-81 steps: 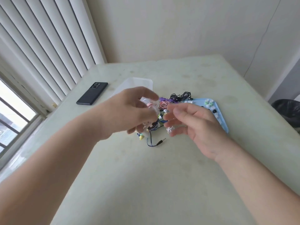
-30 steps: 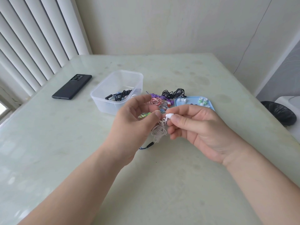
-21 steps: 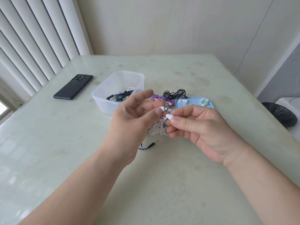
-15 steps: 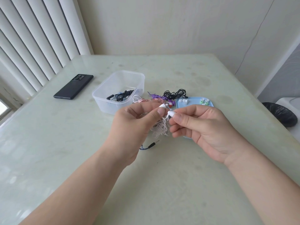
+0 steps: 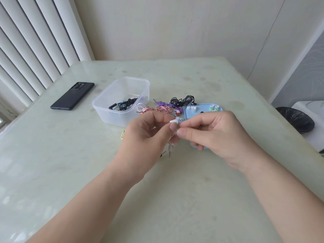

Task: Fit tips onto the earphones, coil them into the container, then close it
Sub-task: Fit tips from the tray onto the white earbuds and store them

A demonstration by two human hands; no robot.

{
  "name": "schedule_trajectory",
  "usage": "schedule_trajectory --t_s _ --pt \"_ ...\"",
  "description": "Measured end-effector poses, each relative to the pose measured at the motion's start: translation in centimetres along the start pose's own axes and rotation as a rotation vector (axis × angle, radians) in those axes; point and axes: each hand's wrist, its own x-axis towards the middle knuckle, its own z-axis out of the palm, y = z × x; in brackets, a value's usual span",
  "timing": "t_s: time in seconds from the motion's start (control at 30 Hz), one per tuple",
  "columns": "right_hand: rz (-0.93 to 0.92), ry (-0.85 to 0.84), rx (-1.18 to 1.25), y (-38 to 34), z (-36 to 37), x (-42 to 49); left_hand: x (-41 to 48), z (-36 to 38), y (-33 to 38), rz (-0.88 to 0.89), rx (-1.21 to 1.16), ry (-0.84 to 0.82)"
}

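Observation:
My left hand grips a white earphone above the table; its coiled cable and plug hang below the fingers. My right hand pinches the earbud end between thumb and forefinger, touching the left hand. Behind them stands a clear plastic container, open, with black earphones coiled inside. A blue lid to the right holds white and green ear tips. Pink, purple and black earphones lie between container and lid.
A black phone lies at the left of the pale green table. Window blinds run along the left side. A black bin sits beyond the table's right edge. A yellow-green earphone peeks out by my left hand.
Earlier my hands were over the earphone pile with the container behind them. Over the last second the hands stayed together on the white earphone, shifting grip slightly; the cable bundle now hangs lower.

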Motion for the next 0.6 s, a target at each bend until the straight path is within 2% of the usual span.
schedule_trajectory --t_s 0.17,0.3,0.6 --pt "0.032 0.282 -0.092 -0.2 -3.7 1.0 -0.1 0.7 -0.3 -0.078 -0.074 -0.012" --pt "0.056 0.404 -0.268 0.6 -6.1 1.4 -0.4 2.7 -0.2 -0.132 -0.181 -0.018" --pt "0.176 0.375 -0.575 1.5 -8.4 1.6 0.9 5.1 0.0 -0.164 -0.119 0.015"
